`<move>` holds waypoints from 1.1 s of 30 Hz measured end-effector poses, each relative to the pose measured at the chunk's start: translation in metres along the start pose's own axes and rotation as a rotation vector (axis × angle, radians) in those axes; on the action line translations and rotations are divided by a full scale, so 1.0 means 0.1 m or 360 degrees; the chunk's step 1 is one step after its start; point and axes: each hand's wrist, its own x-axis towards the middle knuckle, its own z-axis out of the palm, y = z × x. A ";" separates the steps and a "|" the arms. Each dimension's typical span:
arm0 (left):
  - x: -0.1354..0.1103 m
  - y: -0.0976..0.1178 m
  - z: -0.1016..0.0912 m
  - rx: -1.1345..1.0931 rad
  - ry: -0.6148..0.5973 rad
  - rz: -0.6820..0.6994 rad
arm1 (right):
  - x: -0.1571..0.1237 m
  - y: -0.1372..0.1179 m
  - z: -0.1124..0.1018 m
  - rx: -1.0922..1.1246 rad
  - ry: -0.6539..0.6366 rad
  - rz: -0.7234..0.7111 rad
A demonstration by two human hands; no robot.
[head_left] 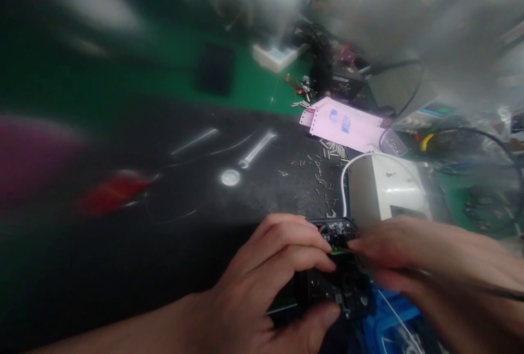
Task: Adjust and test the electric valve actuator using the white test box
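Note:
A black plastic housing with electronic parts inside stands in front of me at the lower right. The edge of a green circuit board and a few thin coloured wires show in its opening. My left hand is closed around the housing, fingertips at the board's edge and thumb on the near side. On the other side, my right hand is pinched close against the board; what lies between its fingers is hidden. A blurred dark strip crosses this hand.
Behind the housing is a white machine with a white cable. Loose screws, a wrench, a round silvery disc and a blurred red-handled tool lie on the black mat. Pink paper lies farther back; a blue bin is nearby.

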 end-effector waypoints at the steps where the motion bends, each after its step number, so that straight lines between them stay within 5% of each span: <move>1: 0.00 0.00 0.00 0.0007 -0.0012 0.0002 | 0.00 0.01 -0.03 -0.0078 -0.0041 -0.0034; 5: -0.01 -0.03 -0.01 -0.0025 0.0022 0.0040 | -0.02 0.14 -0.14 -0.0352 -0.0179 -0.0182; 9: -0.01 -0.07 -0.01 -0.0055 -0.0015 0.0039 | -0.05 0.16 -0.14 -0.0225 -0.0227 -0.0104; 16: -0.01 -0.09 -0.02 -0.0136 -0.0023 0.0053 | -0.12 0.02 -0.10 -0.0070 -0.0099 0.0106; 23: 0.00 -0.09 -0.03 -0.0071 -0.0014 0.0095 | -0.04 0.08 -0.11 -0.0137 -0.0241 -0.0052; 33: 0.00 -0.09 -0.02 -0.0085 0.0015 0.0091 | -0.08 -0.01 -0.10 -0.0102 -0.0082 0.0040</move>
